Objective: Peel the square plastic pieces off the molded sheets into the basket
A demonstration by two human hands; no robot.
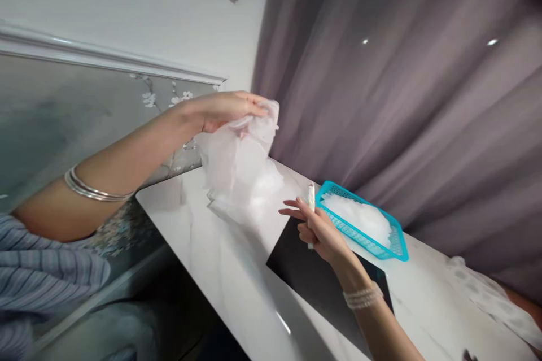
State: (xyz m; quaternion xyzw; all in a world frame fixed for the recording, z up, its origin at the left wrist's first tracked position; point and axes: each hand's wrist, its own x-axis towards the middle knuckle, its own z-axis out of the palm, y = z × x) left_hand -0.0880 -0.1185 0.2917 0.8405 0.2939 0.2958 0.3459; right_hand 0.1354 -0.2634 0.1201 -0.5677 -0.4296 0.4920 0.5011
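My left hand (235, 111) grips the top of a thin translucent white bag (237, 152) and holds it up over the far left part of the table. White fluffy material (265, 188) shows at the bag's lower right. My right hand (317, 228) is closed around a slim whitish stick-like item (311, 197), with some fingers stretched toward the bag but apart from it. Beneath this hand lies a flat black sheet (322, 287). Just beyond it stands a blue plastic basket (398, 236) with white fluffy filling (364, 218) inside.
The white marble-patterned table (220, 270) runs diagonally, its left edge above a dark gap. A purple-grey curtain (339, 95) hangs along the back. White patterned sheer cloth (491, 299) lies at the right. A grey chair-like shape (105, 333) is at the lower left.
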